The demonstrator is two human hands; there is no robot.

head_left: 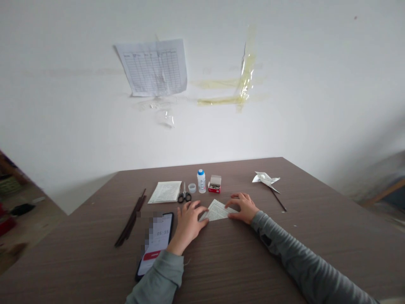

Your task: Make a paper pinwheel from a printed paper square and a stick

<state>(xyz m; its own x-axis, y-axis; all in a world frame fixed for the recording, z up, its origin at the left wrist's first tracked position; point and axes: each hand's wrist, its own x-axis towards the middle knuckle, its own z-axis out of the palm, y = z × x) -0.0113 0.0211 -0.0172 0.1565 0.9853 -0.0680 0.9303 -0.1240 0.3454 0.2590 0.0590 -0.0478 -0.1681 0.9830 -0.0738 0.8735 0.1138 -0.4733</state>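
Observation:
A printed sheet of paper [217, 211], folded into a triangle, rests on the table with its peak pointing away from me. My left hand [190, 219] has its thumb and fingers at the left corner of the paper. At the right corner, my right hand [243, 207] pinches the paper between thumb and curled fingers. Just beyond the paper stand a white bottle with a blue cap [201, 181] and a small red box [214, 185] with its lid up, holding small metal pieces. Black-handled scissors [184, 196] lie past my left fingertips, beside a small clear cup [192, 188].
A stack of printed paper [165, 192] lies at the back left, with dark thin sticks [131, 219] nearer. A phone [158, 240] showing a timer is partly under my left forearm. A paper pinwheel on a stick [266, 180] lies at right. The wall [202, 143] borders the table's back edge.

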